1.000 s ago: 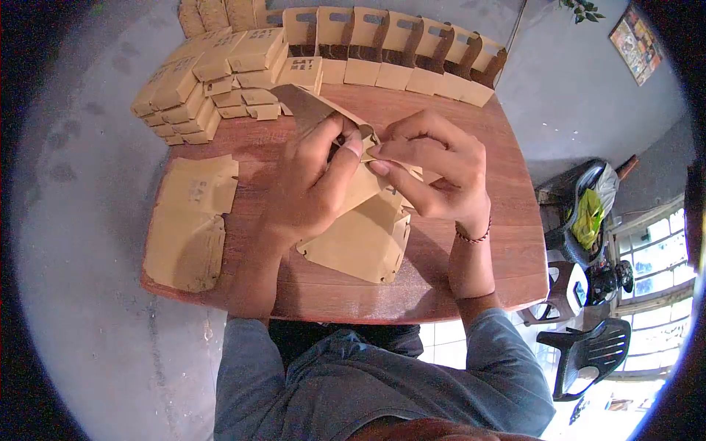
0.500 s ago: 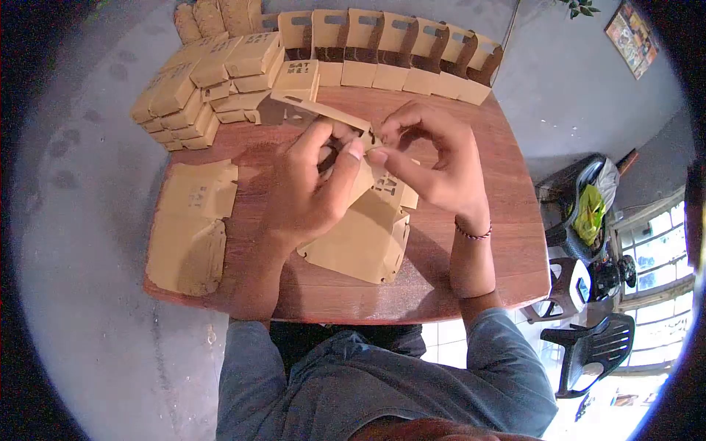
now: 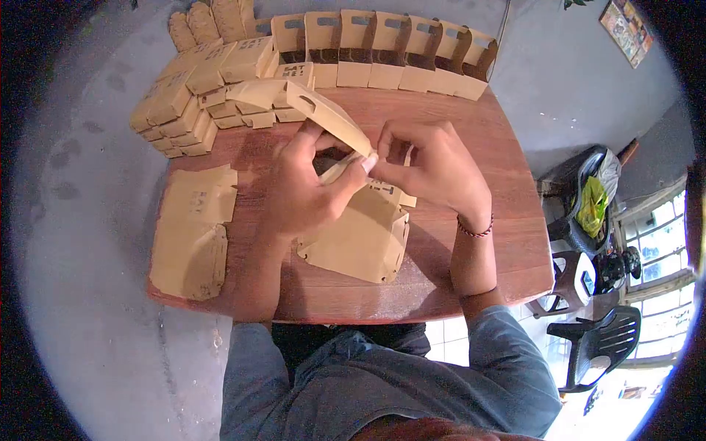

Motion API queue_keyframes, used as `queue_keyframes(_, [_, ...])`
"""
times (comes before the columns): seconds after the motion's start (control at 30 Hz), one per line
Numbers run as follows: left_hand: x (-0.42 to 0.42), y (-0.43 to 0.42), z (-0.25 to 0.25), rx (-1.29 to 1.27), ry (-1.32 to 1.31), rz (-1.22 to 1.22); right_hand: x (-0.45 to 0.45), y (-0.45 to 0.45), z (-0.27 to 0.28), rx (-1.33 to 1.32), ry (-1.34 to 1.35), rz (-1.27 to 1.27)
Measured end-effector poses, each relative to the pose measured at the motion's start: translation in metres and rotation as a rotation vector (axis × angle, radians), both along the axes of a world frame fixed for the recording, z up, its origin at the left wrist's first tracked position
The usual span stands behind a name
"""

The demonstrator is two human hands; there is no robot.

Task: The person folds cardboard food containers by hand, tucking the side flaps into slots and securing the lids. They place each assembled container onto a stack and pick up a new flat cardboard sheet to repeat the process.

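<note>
Above the middle of the table, my left hand (image 3: 305,187) grips a partly folded brown cardboard piece (image 3: 323,114) with a slot in one panel. My right hand (image 3: 437,162) has its fingers closed in a pinch at the right end of that piece, near my left thumb. Beneath both hands a flat brown cardboard sheet (image 3: 357,239) with printed letters lies on the wooden table (image 3: 478,250). Another flat cardboard sheet (image 3: 187,239) rests at the table's left side.
Stacked closed boxes (image 3: 173,92) stand at the back left. Several open cartons with handle slots (image 3: 371,62) form a row along the back edge. A dark chair (image 3: 599,342), a stool (image 3: 570,283) and a bag-filled chair (image 3: 588,202) are at the right.
The held piece has been turned, so its slotted panel now faces up more. My right hand has shifted slightly down at its end.
</note>
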State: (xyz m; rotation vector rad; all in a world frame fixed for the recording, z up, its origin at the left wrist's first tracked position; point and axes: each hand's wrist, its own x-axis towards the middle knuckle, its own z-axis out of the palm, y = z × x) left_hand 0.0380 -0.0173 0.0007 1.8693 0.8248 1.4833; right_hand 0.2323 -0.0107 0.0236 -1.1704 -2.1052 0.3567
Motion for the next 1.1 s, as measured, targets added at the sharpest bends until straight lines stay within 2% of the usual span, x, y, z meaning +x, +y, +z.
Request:
queue_keyframes(0.07, [-0.002, 0.003, -0.002, 0.002, 0.143, 0.048, 0.003, 0.003, -0.006, 0.084, -0.070, 0.001])
queue_keyframes(0.13, [0.002, 0.003, -0.002, -0.077, 0.100, 0.041, 0.005, 0.006, -0.007, 0.168, -0.143, 0.004])
queue_keyframes(0.2, [0.004, 0.005, -0.004, -0.155, 0.058, 0.037, 0.005, 0.009, -0.005, 0.109, -0.192, 0.053])
queue_keyframes(0.3, [0.004, 0.011, -0.009, -0.033, 0.028, 0.054, 0.006, 0.010, -0.003, -0.016, -0.160, 0.101])
queue_keyframes(0.4, [-0.005, 0.013, -0.014, 0.011, 0.163, -0.002, 0.004, 0.003, 0.003, -0.069, -0.219, 0.117])
queue_keyframes(0.47, [-0.011, 0.021, -0.026, 0.124, 0.429, 0.032, 0.004, 0.003, 0.001, -0.058, -0.219, 0.141])
queue_keyframes(0.5, [-0.008, 0.018, -0.022, 0.123, 0.429, 0.030, 0.005, 0.003, 0.000, -0.047, -0.219, 0.166])
queue_keyframes(0.57, [0.000, 0.009, -0.010, -0.039, 0.150, -0.083, 0.004, 0.003, -0.002, -0.050, -0.222, 0.173])
queue_keyframes(0.8, [-0.019, 0.006, -0.003, -0.042, 0.249, -0.038, 0.001, -0.003, 0.007, -0.026, -0.287, 0.070])
queue_keyframes(0.87, [-0.031, 0.014, -0.001, 0.078, 0.264, 0.158, 0.001, 0.000, 0.002, 0.034, -0.303, 0.066])
queue_keyframes(0.9, [-0.035, 0.022, 0.000, -0.121, 0.042, 0.146, 0.001, 0.002, -0.001, 0.096, -0.319, 0.060])
queue_keyframes(0.93, [-0.041, 0.025, 0.001, -0.120, 0.042, 0.145, 0.000, 0.004, -0.004, 0.097, -0.319, 0.059])
queue_keyframes(1.0, [-0.052, 0.025, 0.011, -0.193, -0.480, -0.090, -0.002, 0.007, -0.008, 0.074, -0.391, 0.062])
queue_keyframes(1.1, [-0.048, 0.013, 0.025, -0.178, -0.425, -0.030, -0.006, 0.005, -0.009, 0.089, -0.447, 0.069])
